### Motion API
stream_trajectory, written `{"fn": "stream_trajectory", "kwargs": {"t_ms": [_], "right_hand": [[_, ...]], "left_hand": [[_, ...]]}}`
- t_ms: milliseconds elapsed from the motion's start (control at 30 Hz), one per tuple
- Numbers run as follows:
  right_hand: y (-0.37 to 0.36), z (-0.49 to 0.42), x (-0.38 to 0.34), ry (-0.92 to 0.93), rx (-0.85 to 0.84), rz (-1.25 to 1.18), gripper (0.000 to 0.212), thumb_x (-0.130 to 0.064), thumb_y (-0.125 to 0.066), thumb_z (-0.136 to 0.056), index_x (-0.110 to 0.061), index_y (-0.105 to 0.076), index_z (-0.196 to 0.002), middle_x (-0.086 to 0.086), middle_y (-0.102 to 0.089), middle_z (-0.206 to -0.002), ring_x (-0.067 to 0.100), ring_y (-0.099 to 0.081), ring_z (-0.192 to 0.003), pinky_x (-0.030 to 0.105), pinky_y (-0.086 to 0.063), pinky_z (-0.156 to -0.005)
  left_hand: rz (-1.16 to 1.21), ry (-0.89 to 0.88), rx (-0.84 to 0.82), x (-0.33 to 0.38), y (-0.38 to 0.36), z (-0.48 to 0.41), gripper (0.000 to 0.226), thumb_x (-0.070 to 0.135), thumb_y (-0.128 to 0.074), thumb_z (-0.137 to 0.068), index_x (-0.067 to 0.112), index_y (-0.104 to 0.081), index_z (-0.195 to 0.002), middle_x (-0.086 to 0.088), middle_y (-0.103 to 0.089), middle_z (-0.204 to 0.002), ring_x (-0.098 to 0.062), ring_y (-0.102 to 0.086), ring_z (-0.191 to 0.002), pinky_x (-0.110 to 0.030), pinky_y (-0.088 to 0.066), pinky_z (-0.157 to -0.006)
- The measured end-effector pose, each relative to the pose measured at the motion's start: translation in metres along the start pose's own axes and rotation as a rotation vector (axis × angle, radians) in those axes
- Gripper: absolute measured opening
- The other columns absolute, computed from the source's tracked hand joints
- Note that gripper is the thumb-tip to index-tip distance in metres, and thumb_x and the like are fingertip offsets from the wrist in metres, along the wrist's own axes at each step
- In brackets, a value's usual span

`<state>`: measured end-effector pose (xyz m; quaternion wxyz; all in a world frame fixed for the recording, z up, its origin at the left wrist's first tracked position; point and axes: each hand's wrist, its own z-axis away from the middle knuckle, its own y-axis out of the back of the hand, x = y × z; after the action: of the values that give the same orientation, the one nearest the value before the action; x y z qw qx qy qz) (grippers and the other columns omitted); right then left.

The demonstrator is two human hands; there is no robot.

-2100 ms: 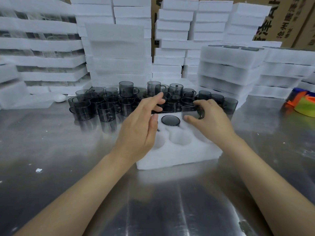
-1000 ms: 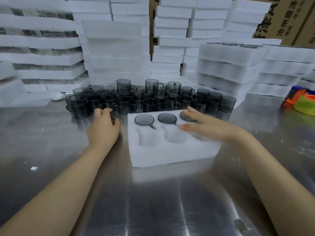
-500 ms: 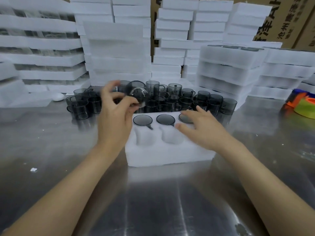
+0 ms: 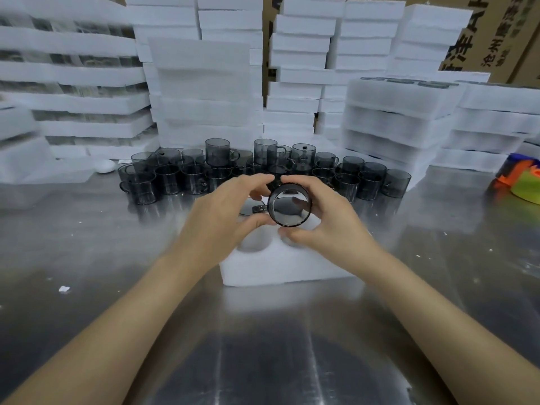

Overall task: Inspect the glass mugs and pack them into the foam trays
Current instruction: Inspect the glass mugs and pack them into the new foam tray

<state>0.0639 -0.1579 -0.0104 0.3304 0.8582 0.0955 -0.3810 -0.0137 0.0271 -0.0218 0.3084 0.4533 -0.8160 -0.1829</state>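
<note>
A smoky grey glass mug is held tilted above the white foam tray, its round end facing me. My left hand grips it from the left and my right hand grips it from the right, fingers curled round its wall. The tray lies on the steel table; my hands hide most of its far pockets, and one packed mug shows behind my left hand. Two near pockets look empty. Several loose grey mugs stand in rows just behind the tray.
Stacks of white foam trays fill the back; further stacks rise at right and cardboard boxes stand behind. A bright orange and green object lies at the right edge. Bare steel table stretches in front of the tray.
My left hand brought a mug from the loose rows to above the tray. My right hand lifted off the tray and took hold of the same mug.
</note>
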Motion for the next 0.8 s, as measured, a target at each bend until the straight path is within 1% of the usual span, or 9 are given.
{"fn": "stream_trajectory", "kwargs": {"t_ms": [100,167,267,367,533,600,667,733,800], "right_hand": [[-0.0001,-0.0003,0.0017,0.035,0.003,0.001,0.071,0.004,-0.077,-0.068,-0.022,-0.051,-0.128,-0.011,-0.057,-0.125,0.006,-0.053,-0.120,0.016,-0.040,-0.100],[-0.0008,-0.0001,0.0033,0.059,0.005,0.005,0.068,0.006,-0.076,-0.070,-0.025,-0.051,-0.126,-0.020,-0.052,-0.129,0.001,-0.043,-0.131,0.012,-0.034,-0.104],[-0.0011,0.0001,0.0059,0.081,-0.008,-0.002,0.064,0.004,-0.075,-0.075,-0.027,-0.050,-0.125,-0.029,-0.047,-0.128,-0.005,-0.030,-0.137,0.010,-0.029,-0.106],[-0.0009,-0.0006,0.0079,0.098,-0.013,-0.020,0.061,0.002,-0.075,-0.078,-0.026,-0.050,-0.125,-0.022,-0.049,-0.132,-0.004,-0.028,-0.139,0.017,-0.029,-0.111],[0.0020,-0.0003,0.0083,0.094,-0.059,-0.102,0.070,0.007,-0.070,-0.074,-0.023,-0.048,-0.133,-0.009,-0.050,-0.139,0.006,-0.032,-0.140,0.028,-0.032,-0.112],[0.0048,0.0003,0.0071,0.116,-0.081,-0.166,0.074,0.004,-0.070,-0.074,-0.026,-0.045,-0.137,-0.007,-0.052,-0.138,0.015,-0.044,-0.133,0.037,-0.039,-0.109],[0.0048,0.0007,0.0055,0.112,-0.064,-0.153,0.068,-0.009,-0.072,-0.076,-0.032,-0.046,-0.135,-0.010,-0.057,-0.130,0.016,-0.054,-0.123,0.037,-0.044,-0.102],[0.0026,0.0003,0.0046,0.082,-0.001,-0.082,0.049,-0.027,-0.072,-0.076,-0.034,-0.056,-0.122,-0.014,-0.061,-0.118,0.012,-0.061,-0.110,0.030,-0.047,-0.094],[0.0024,-0.0007,0.0039,0.080,0.093,0.017,0.026,-0.036,-0.072,-0.075,-0.031,-0.064,-0.099,-0.014,-0.061,-0.109,0.006,-0.061,-0.099,0.023,-0.047,-0.086]], "left_hand": [[-0.036,-0.041,0.008,-0.0006,-0.0004,-0.0002,0.047,0.051,-0.058,-0.081,0.031,-0.052,-0.123,0.026,-0.053,-0.106,0.012,-0.048,-0.094,-0.012,-0.040,-0.071],[-0.039,-0.052,0.015,-0.0012,-0.0020,0.0003,0.043,0.050,-0.057,-0.082,0.025,-0.058,-0.117,0.024,-0.053,-0.106,0.009,-0.050,-0.092,-0.014,-0.041,-0.069],[-0.030,-0.068,0.027,-0.0015,-0.0021,0.0008,0.038,0.049,-0.059,-0.082,0.028,-0.057,-0.114,0.022,-0.055,-0.106,0.008,-0.051,-0.091,-0.012,-0.041,-0.069],[-0.033,-0.090,0.042,-0.0029,-0.0015,0.0012,0.040,0.047,-0.060,-0.083,0.022,-0.061,-0.114,0.017,-0.058,-0.107,0.008,-0.051,-0.091,-0.003,-0.037,-0.070],[-0.044,-0.111,0.053,-0.0042,-0.0023,0.0016,0.038,0.042,-0.058,-0.086,0.016,-0.063,-0.114,0.008,-0.063,-0.108,0.003,-0.053,-0.089,-0.009,-0.040,-0.069],[-0.050,-0.109,0.069,-0.0043,-0.0027,0.0015,0.030,0.037,-0.055,-0.090,0.018,-0.061,-0.113,0.009,-0.064,-0.107,0.001,-0.054,-0.090,-0.016,-0.045,-0.069],[-0.057,-0.109,0.082,-0.0047,-0.0025,0.0020,0.026,0.030,-0.053,-0.094,0.015,-0.064,-0.112,0.007,-0.066,-0.108,-0.004,-0.058,-0.095,-0.024,-0.049,-0.073],[-0.055,-0.076,0.094,-0.0051,-0.0015,0.0019,0.030,0.028,-0.049,-0.096,0.014,-0.066,-0.116,0.007,-0.068,-0.112,-0.007,-0.061,-0.101,-0.025,-0.050,-0.080],[-0.055,-0.023,0.119,-0.0050,-0.0009,0.0019,0.032,0.030,-0.045,-0.099,0.015,-0.065,-0.119,0.009,-0.067,-0.113,-0.006,-0.062,-0.103,-0.023,-0.050,-0.082]]}}
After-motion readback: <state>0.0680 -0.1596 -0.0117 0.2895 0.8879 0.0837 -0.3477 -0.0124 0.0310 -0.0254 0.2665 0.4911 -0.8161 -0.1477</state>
